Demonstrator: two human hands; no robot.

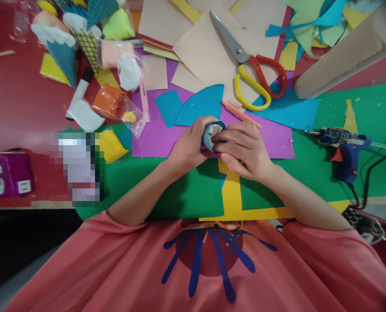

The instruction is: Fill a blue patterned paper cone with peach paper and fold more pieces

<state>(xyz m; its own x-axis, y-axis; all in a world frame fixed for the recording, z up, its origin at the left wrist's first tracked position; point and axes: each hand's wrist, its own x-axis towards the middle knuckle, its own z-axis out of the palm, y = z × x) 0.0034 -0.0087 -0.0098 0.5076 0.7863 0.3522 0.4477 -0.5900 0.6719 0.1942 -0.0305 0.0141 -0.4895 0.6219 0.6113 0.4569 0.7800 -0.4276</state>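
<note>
In the middle, over the purple sheet [160, 143], I hold a small blue paper cone [207, 139] with its open end up. Pale crumpled filling [215, 129] shows inside. My left hand [189, 145] is closed around the cone's side. The bent fingers of my right hand [250, 149] reach into its mouth and press at the rim and filling; their tips are partly hidden. Just beyond lie a blue fan-shaped paper piece [202, 106] and an orange pen [240, 114].
Scissors [239, 52] lie on beige sheets at the back. A glue gun [345, 160] with its cord rests at right, near a tall pale cylinder [342, 54]. Finished-looking cones [61, 52] and clay packets [110, 102] crowd the left. A purple box [9, 173] sits far left.
</note>
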